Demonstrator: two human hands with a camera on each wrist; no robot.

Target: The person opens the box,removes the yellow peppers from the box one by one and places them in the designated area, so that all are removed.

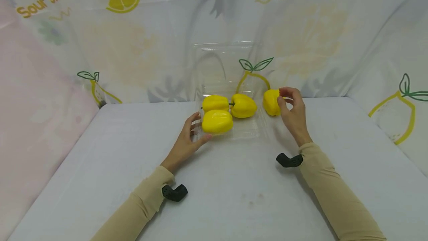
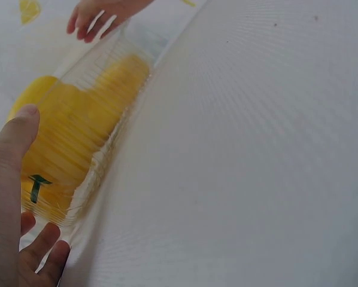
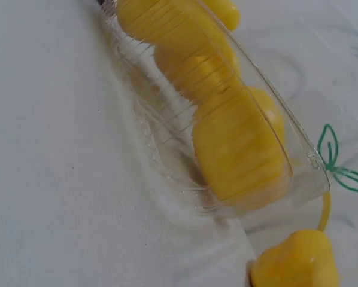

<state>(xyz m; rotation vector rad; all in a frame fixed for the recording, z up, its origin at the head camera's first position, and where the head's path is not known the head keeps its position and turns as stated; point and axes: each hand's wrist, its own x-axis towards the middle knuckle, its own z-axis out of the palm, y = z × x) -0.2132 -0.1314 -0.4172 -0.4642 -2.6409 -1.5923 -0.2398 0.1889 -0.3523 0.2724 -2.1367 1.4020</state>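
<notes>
A clear plastic box (image 1: 245,134) with its lid raised holds three yellow bell peppers, among them a front pepper (image 1: 217,122) and a right pepper (image 1: 243,106). My left hand (image 1: 187,138) holds the box by its front left corner, thumb at the front side and fingers along the left wall. Right of the box, my right hand (image 1: 294,114) grips another yellow bell pepper (image 1: 271,102). In the right wrist view a fingertip shows at the edge of that pepper (image 3: 299,263), and most of the hand is out of frame.
The clear lid (image 1: 227,62) stands upright before a white cloth backdrop (image 1: 160,47) printed with lemons. A white cloth covers the table (image 1: 227,189), whose back edge meets the backdrop. A black wrist device (image 1: 174,193) sits on the left sleeve, and another (image 1: 289,160) on the right.
</notes>
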